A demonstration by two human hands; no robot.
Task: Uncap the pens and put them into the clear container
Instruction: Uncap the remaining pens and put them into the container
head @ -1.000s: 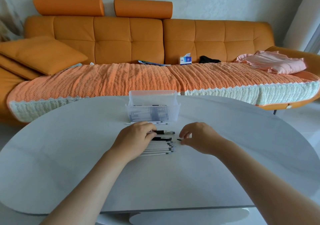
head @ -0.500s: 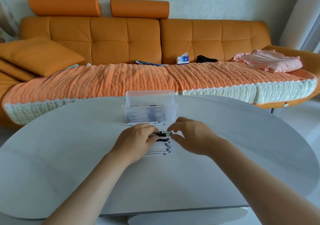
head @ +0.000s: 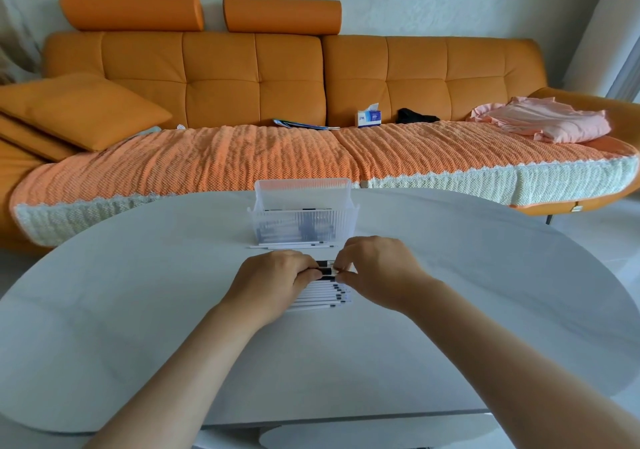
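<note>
White pens (head: 322, 298) near clear container (head: 303, 220)

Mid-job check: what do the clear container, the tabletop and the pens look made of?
Clear container: likely translucent plastic with a ribbed wall, since its contents show blurred through it.
Table: smooth matte white top, maybe laminate or painted board, with a soft sheen and no grain.
Pens: glossy white barrels, probably plastic.

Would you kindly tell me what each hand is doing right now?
Left hand: closed, gripping a pen by its barrel.
Right hand: closed, pinching that pen's other end.
</note>
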